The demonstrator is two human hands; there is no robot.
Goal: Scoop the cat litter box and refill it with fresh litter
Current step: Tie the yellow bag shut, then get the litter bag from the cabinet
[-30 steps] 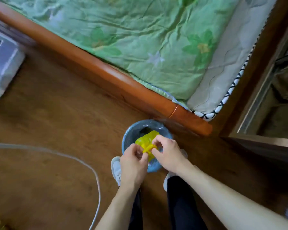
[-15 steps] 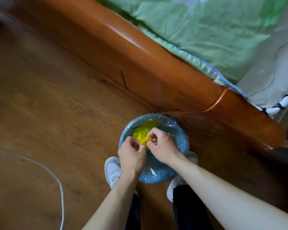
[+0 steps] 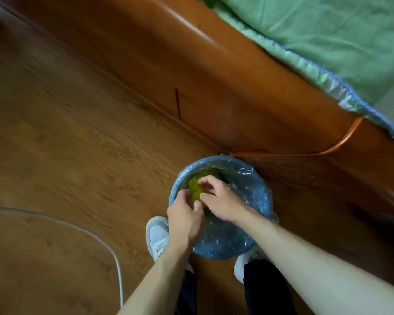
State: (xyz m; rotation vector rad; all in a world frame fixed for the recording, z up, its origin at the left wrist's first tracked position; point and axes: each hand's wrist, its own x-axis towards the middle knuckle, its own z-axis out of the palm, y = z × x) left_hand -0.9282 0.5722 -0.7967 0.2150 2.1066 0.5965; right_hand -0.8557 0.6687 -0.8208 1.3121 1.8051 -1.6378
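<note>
A round blue bin [image 3: 255,196] lined with clear plastic stands on the wooden floor against the bed frame. Inside it lies a yellow plastic bag [image 3: 199,186]. Both hands reach into the bin's mouth. My left hand [image 3: 184,218] has its fingers curled at the bag's near edge. My right hand [image 3: 221,200] lies on top of the bag with curled fingertips pinching its surface. No litter box or scoop is in view.
A wooden bed frame [image 3: 237,87] with a green quilt [image 3: 328,35] runs diagonally behind the bin. A white cable [image 3: 96,237] curves over the floor at the left. My white shoes [image 3: 157,237] stand just below the bin.
The view has closed in on the bin. The yellow bag has sunk from the rim down into the bin, with both hands following it.
</note>
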